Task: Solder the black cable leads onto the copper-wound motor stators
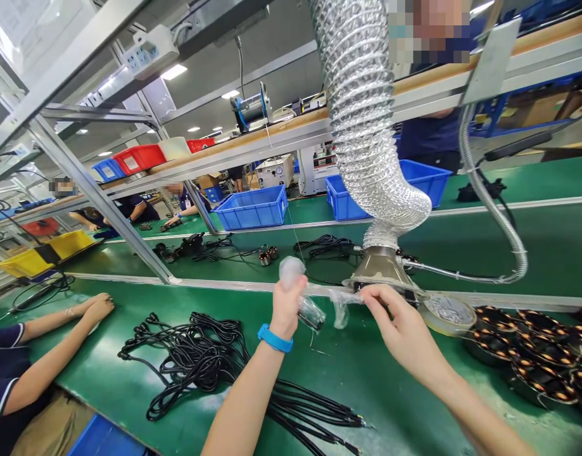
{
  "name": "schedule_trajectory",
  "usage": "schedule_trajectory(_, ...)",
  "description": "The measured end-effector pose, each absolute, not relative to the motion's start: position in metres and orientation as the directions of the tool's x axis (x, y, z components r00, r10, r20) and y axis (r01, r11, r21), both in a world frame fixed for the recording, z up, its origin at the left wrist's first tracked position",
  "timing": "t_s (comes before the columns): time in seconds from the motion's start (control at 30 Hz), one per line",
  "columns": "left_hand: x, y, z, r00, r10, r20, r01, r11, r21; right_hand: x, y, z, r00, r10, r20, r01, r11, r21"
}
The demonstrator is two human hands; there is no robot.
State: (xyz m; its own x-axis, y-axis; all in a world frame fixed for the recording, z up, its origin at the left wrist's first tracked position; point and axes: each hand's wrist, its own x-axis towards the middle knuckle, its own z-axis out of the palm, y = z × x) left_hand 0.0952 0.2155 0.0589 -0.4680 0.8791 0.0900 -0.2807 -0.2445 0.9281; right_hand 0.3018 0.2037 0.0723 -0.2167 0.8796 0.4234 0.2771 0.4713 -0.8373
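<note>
My left hand (287, 305), with a blue wristband, is closed around a small clear plastic-wrapped bundle (300, 297) held above the green bench. My right hand (398, 320) pinches the loose end of the clear plastic strip (341, 303) that stretches from that bundle. What is inside the wrap cannot be made out. A pile of black cables (200, 354) lies on the mat just below and left of my left forearm.
A silver flexible duct with a metal hood (380, 253) hangs just behind my hands. Several copper-wound coils (532, 348) sit at the right, beside a solder dish (447, 313). A co-worker's arms (63, 335) rest on the mat at left. Blue bins (253, 208) stand beyond.
</note>
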Motion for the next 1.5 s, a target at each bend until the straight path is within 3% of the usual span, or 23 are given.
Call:
schedule_trajectory(0.1, 0.067, 0.235, 0.049, -0.591, 0.806, -0.028, -0.411, -0.271, 0.871, 0.313, 0.205, 0.086, -0.126, 0.918, 0.376, 0.025, 0.382, -0.924)
schedule_trajectory(0.2, 0.042, 0.247, 0.041, -0.662, 0.738, -0.129, -0.492, -0.298, 0.818, 0.326, 0.206, 0.102, -0.009, 0.939, 0.344, -0.267, 0.329, -0.906)
schedule_trajectory(0.33, 0.027, 0.25, 0.039, -0.659, 0.736, -0.151, -0.516, -0.297, 0.803, 0.34, 0.205, 0.118, 0.036, 0.941, 0.337, -0.399, 0.323, -0.858)
schedule_trajectory(0.4, 0.027, 0.248, 0.043, -0.651, 0.751, -0.109, -0.504, -0.32, 0.802, 0.344, 0.204, 0.123, 0.071, 0.929, 0.364, -0.259, 0.37, -0.892)
schedule_trajectory(0.47, 0.032, 0.243, 0.049, -0.639, 0.768, -0.05, -0.475, -0.342, 0.811, 0.345, 0.202, 0.124, 0.13, 0.859, 0.496, 0.121, 0.483, -0.867)
schedule_trajectory(0.53, 0.041, 0.237, 0.057, -0.598, 0.802, 0.001, -0.443, -0.331, 0.833, 0.341, 0.2, 0.12, 0.087, 0.699, 0.71, 0.512, 0.58, -0.634)
schedule_trajectory(0.6, 0.054, 0.228, 0.064, -0.508, 0.861, 0.025, -0.435, -0.281, 0.856, 0.328, 0.196, 0.109, -0.066, 0.583, 0.81, 0.623, 0.658, -0.423)
schedule_trajectory(0.63, 0.063, 0.222, 0.068, -0.449, 0.893, 0.023, -0.441, -0.244, 0.864, 0.32, 0.194, 0.1, -0.139, 0.583, 0.8, 0.592, 0.697, -0.405)
schedule_trajectory(0.7, 0.083, 0.21, 0.074, -0.307, 0.952, 0.003, -0.463, -0.152, 0.873, 0.302, 0.191, 0.08, -0.273, 0.695, 0.665, 0.483, 0.697, -0.53)
schedule_trajectory(0.77, 0.1, 0.199, 0.078, -0.166, 0.986, -0.009, -0.484, -0.073, 0.872, 0.287, 0.191, 0.062, -0.335, 0.8, 0.498, 0.387, 0.599, -0.701)
schedule_trajectory(0.9, 0.115, 0.189, 0.08, 0.034, 0.999, 0.022, -0.503, -0.002, 0.864, 0.279, 0.199, 0.049, -0.43, 0.849, 0.307, 0.243, 0.436, -0.866)
schedule_trajectory(1.17, 0.104, 0.209, 0.069, -0.259, 0.962, -0.087, -0.509, -0.059, 0.859, 0.287, 0.21, 0.052, -0.431, 0.875, 0.22, 0.246, 0.349, -0.904)
schedule_trajectory(1.5, 0.111, 0.207, 0.07, -0.355, 0.933, -0.067, -0.51, -0.133, 0.85, 0.27, 0.207, 0.038, -0.513, 0.85, 0.116, 0.143, 0.218, -0.965)
